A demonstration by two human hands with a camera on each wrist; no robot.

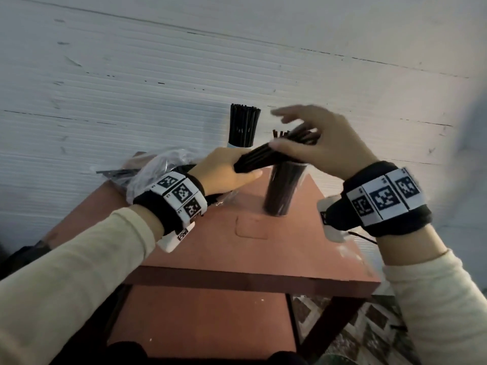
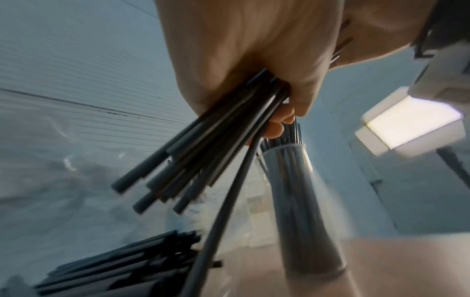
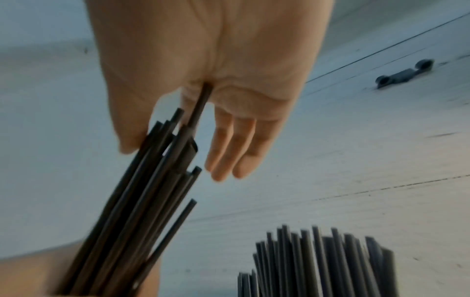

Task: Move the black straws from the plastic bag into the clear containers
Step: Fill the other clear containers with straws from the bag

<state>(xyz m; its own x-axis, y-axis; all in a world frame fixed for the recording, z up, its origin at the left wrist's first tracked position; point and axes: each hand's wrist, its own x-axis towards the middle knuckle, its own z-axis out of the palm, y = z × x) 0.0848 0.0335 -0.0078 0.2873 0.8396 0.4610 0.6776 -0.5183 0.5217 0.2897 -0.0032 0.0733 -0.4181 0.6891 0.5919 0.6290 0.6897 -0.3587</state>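
My left hand (image 1: 224,172) (image 2: 241,50) grips one end of a bundle of black straws (image 1: 258,156) (image 2: 203,150) (image 3: 142,191), held slanting over the near clear container (image 1: 282,193) (image 2: 297,201), which has straws standing in it. At the bundle's far end is my right hand (image 1: 324,148) (image 3: 203,60). Its thumb lies on the straws and its fingers are straight and spread. A second clear container (image 1: 243,127), packed with upright straws, stands behind. The crumpled plastic bag (image 1: 158,167) (image 2: 122,267) lies at the left with more straws in it.
Everything stands on a small reddish-brown table (image 1: 237,246) set against a white ribbed wall (image 1: 158,75). Upright straw tops (image 3: 318,265) show below my right palm. A patterned floor (image 1: 369,325) is visible under the table's right side.
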